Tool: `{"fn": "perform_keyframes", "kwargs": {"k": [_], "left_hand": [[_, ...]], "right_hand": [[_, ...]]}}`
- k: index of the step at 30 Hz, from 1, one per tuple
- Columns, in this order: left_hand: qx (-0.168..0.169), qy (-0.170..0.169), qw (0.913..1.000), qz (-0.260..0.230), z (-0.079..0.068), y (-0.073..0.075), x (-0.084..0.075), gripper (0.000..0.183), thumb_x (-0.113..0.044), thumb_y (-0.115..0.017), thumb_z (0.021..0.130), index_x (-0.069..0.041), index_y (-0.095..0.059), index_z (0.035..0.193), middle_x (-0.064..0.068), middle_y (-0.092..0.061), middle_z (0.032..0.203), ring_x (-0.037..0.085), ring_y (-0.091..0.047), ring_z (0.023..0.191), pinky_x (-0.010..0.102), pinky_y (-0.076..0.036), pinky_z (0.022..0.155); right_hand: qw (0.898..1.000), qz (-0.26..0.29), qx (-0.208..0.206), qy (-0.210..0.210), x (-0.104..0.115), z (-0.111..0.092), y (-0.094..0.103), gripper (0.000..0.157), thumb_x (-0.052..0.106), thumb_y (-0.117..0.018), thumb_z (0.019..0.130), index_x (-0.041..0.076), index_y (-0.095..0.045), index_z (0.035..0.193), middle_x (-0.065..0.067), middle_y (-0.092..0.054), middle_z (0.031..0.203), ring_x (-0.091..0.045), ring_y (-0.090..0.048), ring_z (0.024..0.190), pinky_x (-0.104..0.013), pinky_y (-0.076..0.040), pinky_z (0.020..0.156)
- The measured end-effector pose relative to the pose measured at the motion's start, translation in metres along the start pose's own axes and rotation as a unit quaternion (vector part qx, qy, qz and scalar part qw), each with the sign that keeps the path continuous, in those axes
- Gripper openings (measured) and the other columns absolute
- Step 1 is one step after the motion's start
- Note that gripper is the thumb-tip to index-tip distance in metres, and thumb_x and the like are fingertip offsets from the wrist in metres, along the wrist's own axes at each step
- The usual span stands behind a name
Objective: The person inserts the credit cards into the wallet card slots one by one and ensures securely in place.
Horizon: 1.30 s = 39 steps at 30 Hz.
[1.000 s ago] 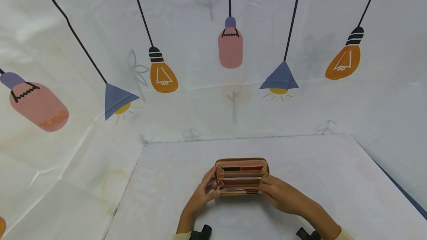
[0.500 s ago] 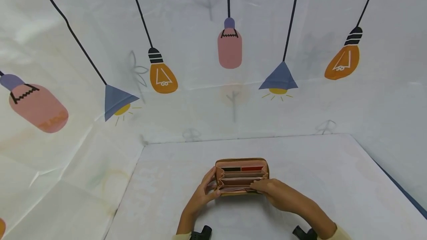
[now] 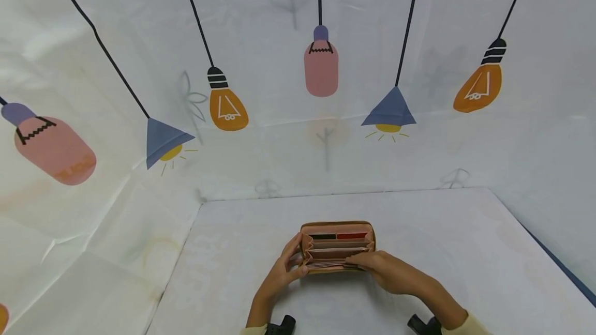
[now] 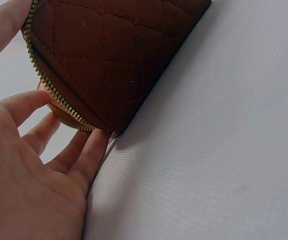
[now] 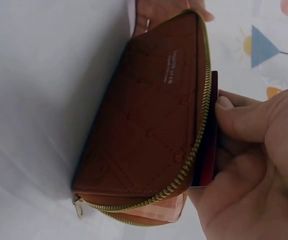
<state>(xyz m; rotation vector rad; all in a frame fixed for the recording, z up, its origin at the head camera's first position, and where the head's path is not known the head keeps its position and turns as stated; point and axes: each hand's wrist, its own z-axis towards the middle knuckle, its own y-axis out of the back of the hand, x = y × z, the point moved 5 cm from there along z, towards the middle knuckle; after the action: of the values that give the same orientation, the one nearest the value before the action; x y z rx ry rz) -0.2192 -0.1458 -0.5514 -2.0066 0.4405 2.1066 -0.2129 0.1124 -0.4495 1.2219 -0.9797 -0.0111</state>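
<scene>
A brown quilted zip-around wallet [image 3: 337, 255] stands unzipped on the white table, its pink-lined pockets facing up in the head view. My left hand [image 3: 279, 273] holds its left end, thumb on the near side and fingers along the far edge. In the left wrist view the fingertips lie at the brass zipper [image 4: 59, 95]. My right hand [image 3: 391, 273] is at the near right side of the opening. As the right wrist view shows, its thumb and fingers pinch a dark red and black card [image 5: 211, 135] that sticks partly out of the wallet.
Black and red cards [image 3: 351, 235] sit in slots on the wallet's far inner side. The white table [image 3: 233, 252] extends around it, and a white sheet [image 3: 279, 159] printed with lamps hangs behind. A zipper pull [image 5: 78, 207] dangles at one corner.
My right hand has moved left along the wallet's near edge from its right end, and its fingers now reach into the near pocket. The left hand and the wallet have stayed put.
</scene>
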Motion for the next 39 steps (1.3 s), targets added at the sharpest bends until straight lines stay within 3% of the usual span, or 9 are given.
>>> {"fn": "perform_keyframes", "kwargs": {"k": [7, 17, 27, 34, 37, 39], "left_hand": [[-0.001, -0.006, 1.0, -0.001, 0.0, 0.0, -0.001, 0.083, -0.022, -0.07, 0.094, -0.025, -0.021, 0.161, 0.005, -0.01, 0.168, 0.03, -0.026, 0.148, 0.028, -0.041, 0.109], [-0.001, -0.002, 1.0, -0.003, 0.0, 0.001, -0.001, 0.083, -0.024, -0.071, 0.094, -0.028, -0.021, 0.16, 0.004, -0.01, 0.168, 0.031, -0.028, 0.147, 0.029, -0.041, 0.108], [0.007, -0.011, 0.9999, -0.001, 0.0, 0.0, -0.001, 0.084, -0.025, -0.07, 0.093, -0.026, -0.02, 0.161, 0.006, -0.01, 0.168, 0.032, -0.03, 0.146, 0.036, -0.041, 0.109], [0.006, -0.009, 0.9999, -0.01, 0.0, 0.0, 0.0, 0.084, -0.026, -0.071, 0.093, -0.026, -0.021, 0.161, 0.006, -0.01, 0.168, 0.032, -0.028, 0.147, 0.035, -0.04, 0.11], [0.007, -0.007, 0.9998, -0.015, -0.001, -0.001, 0.0, 0.084, -0.025, -0.071, 0.093, -0.024, -0.021, 0.161, 0.007, -0.009, 0.168, 0.033, -0.026, 0.147, 0.034, -0.039, 0.11], [0.006, -0.01, 0.9998, -0.015, -0.001, 0.0, -0.001, 0.084, -0.024, -0.071, 0.093, -0.023, -0.021, 0.161, 0.007, -0.009, 0.168, 0.034, -0.027, 0.147, 0.033, -0.04, 0.11]], "right_hand": [[1.0, 0.02, -0.016, -0.018, -0.007, 0.003, -0.004, 0.041, 0.031, -0.04, 0.109, 0.006, -0.059, 0.136, -0.005, -0.066, 0.13, -0.018, -0.063, 0.118, -0.036, -0.054, 0.093], [1.0, 0.017, -0.027, -0.002, -0.009, 0.007, -0.008, 0.031, 0.021, -0.049, 0.106, 0.009, -0.063, 0.13, -0.002, -0.068, 0.126, -0.017, -0.065, 0.116, -0.035, -0.054, 0.094], [0.998, 0.017, -0.057, 0.032, -0.012, 0.009, -0.01, 0.025, 0.017, -0.06, 0.1, 0.015, -0.07, 0.123, 0.002, -0.072, 0.117, -0.004, -0.066, 0.102, -0.026, -0.055, 0.08], [1.0, 0.018, -0.007, 0.008, -0.011, 0.01, -0.005, 0.029, 0.017, -0.06, 0.1, 0.016, -0.069, 0.127, 0.001, -0.071, 0.122, -0.01, -0.066, 0.11, -0.028, -0.056, 0.086], [1.0, -0.008, -0.005, 0.01, -0.007, 0.006, 0.001, 0.031, 0.011, -0.061, 0.098, 0.016, -0.068, 0.128, 0.002, -0.07, 0.122, -0.012, -0.066, 0.111, -0.029, -0.056, 0.088], [0.997, -0.048, -0.042, 0.034, -0.004, 0.001, 0.005, 0.03, 0.008, -0.065, 0.095, 0.015, -0.07, 0.124, 0.003, -0.071, 0.117, -0.011, -0.064, 0.106, -0.03, -0.055, 0.086]]}}
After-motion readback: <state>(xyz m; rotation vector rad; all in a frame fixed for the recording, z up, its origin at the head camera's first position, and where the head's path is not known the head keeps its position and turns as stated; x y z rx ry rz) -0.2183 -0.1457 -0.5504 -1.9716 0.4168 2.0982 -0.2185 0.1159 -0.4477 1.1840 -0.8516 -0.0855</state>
